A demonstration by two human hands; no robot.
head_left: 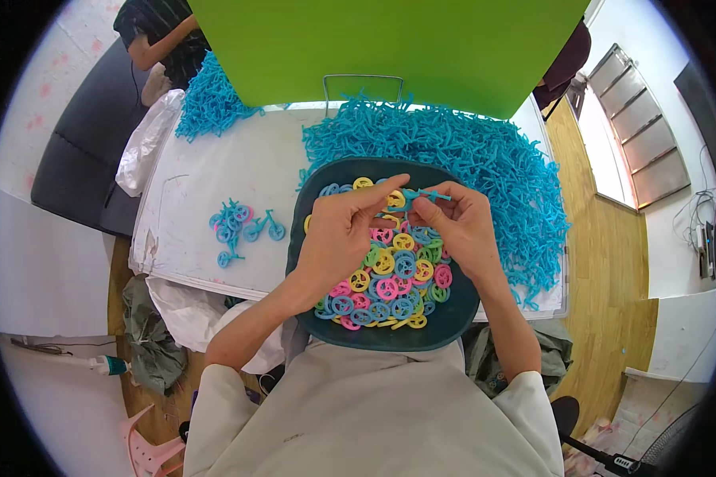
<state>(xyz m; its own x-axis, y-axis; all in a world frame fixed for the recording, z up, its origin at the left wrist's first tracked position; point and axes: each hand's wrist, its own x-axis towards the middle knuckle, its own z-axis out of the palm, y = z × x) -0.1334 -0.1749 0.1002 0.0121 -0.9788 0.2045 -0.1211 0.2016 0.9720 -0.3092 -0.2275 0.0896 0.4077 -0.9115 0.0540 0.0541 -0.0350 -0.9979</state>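
Note:
Over a dark green basin (294,262) full of small spoked toy wheels (384,262) in pink, yellow, blue and green, both my hands come together. My right hand (463,226) pinches a thin blue plastic toy-bicycle frame (431,195) between thumb and fingers. Closed at the frame's left end is my left hand (342,230), with a small yellow wheel (395,200) showing between its fingertips; the exact contact is partly hidden. On the white table to the left lie several toy bicycles (229,222) with blue frames and mostly blue wheels.
A large heap of blue frames (453,147) spreads behind and right of the basin, and a smaller pile (212,103) lies far left. A green panel (390,48) stands at the table's back. Another person's arm (161,44) shows far left. A pink stool (147,449) stands lower left.

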